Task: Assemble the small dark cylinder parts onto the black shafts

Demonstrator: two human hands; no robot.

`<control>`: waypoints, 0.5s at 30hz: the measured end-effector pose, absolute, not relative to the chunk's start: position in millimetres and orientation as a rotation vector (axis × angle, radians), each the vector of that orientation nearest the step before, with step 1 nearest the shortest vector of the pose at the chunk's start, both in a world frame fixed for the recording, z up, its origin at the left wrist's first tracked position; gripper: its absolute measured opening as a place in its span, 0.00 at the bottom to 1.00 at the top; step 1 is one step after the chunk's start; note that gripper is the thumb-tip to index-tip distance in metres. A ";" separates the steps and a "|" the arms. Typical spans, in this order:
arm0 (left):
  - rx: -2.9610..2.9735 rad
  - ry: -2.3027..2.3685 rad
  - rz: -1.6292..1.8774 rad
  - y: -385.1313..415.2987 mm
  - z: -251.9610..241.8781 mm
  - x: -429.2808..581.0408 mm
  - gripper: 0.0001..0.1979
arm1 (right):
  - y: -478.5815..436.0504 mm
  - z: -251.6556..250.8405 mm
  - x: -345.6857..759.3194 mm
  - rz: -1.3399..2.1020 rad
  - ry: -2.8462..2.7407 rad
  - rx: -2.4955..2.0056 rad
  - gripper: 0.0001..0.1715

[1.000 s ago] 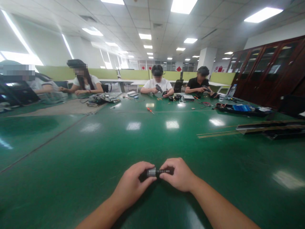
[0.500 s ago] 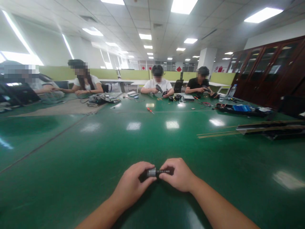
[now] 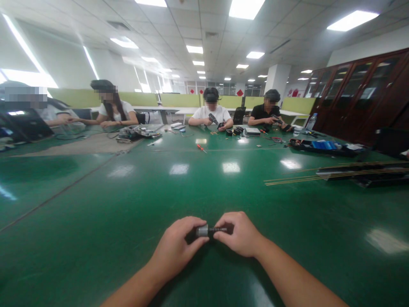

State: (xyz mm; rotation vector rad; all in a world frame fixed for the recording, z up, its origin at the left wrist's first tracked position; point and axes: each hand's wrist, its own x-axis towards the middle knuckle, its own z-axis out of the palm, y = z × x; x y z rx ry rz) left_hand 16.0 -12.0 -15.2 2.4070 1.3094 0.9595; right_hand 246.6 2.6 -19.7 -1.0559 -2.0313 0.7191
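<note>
Low in the middle of the head view, both hands hold a small cylindrical part between them, just over the table top. Its thicker grey body (image 3: 202, 231) lies on the left, and a thinner, dark ridged shaft (image 3: 221, 230) runs out to the right. My left hand (image 3: 174, 241) is closed round the grey body, thumb below and fingers above. With thumb and forefinger, my right hand (image 3: 240, 235) pinches the dark end. Fingers partly cover both ends, and the exact kind of part cannot be made out.
Across the green table (image 3: 153, 183) several people sit working on small devices. A red screwdriver (image 3: 201, 148) lies near the far middle. Thin brass-coloured rods (image 3: 294, 180) reach in from the right, near a black tray with blue items (image 3: 324, 146). Electronics (image 3: 137, 133) lie far left.
My left fingertips and the grey body have shifted very slightly left. My right hand looks the same, still pinching the dark end.
</note>
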 end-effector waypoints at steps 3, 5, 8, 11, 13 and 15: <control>2.410 1.310 0.955 -11.5 -16.2 15.4 0.13 | 2.9 -20.9 246.7 0.715 -2.032 -1.056 0.04; 2.411 1.310 0.944 -11.2 -16.9 14.8 0.13 | 2.8 -20.1 246.8 0.712 -2.031 -1.054 0.04; 2.409 1.313 0.932 -11.0 -17.5 14.4 0.13 | 2.2 -17.4 247.1 0.718 -2.020 -1.054 0.03; 2.405 1.312 0.937 -10.8 -17.6 14.3 0.13 | 2.1 -16.0 247.6 0.725 -2.008 -1.058 0.02; 2.403 1.315 0.941 -10.8 -17.6 14.1 0.13 | 2.5 -16.4 248.1 0.723 -2.007 -1.059 0.03; 2.405 1.319 0.945 -10.9 -17.3 13.7 0.13 | 3.0 -17.2 248.4 0.721 -2.011 -1.059 0.03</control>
